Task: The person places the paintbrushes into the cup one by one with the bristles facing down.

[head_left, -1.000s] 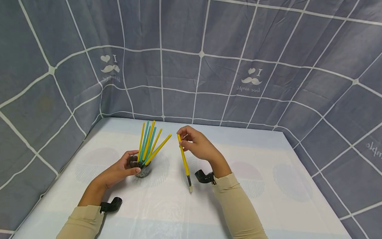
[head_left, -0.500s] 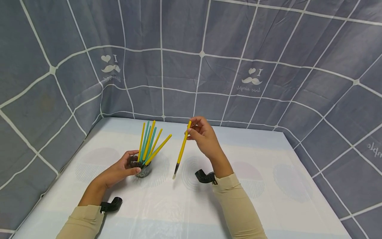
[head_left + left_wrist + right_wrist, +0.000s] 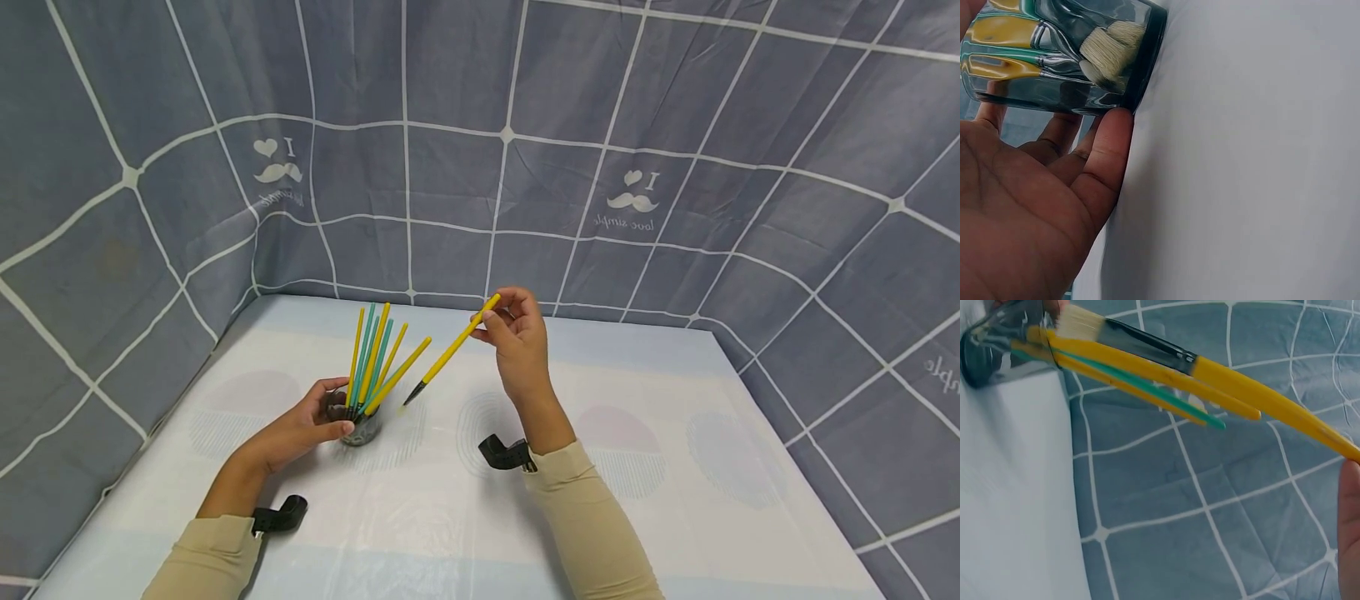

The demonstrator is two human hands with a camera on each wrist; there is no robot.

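Observation:
A clear glass (image 3: pixel 363 430) stands upright on the table at the left, with several yellow and green paintbrushes (image 3: pixel 381 354) leaning in it, bristles down. My left hand (image 3: pixel 303 425) curls round the side of the glass; in the left wrist view the pale bristles (image 3: pixel 1110 53) show through its wall. With thumb and fingertips my right hand (image 3: pixel 519 337) pinches a yellow paintbrush (image 3: pixel 453 348) near the end of its handle. That brush slants down to the left in the air, its bristle tip a little to the right of the glass. In the right wrist view its flat bristles (image 3: pixel 1080 325) are plain.
A white table (image 3: pixel 675 517) with pale printed circles lies under both hands. Behind it and along its sides hangs a grey curtain (image 3: pixel 555 192) with white grid lines. Each wrist bears a small black camera (image 3: pixel 504 452).
My right hand has risen and shifted right, and the held brush has swung from tip-right to tip-left, its bristles now nearer the glass. My left hand and the glass stay put.

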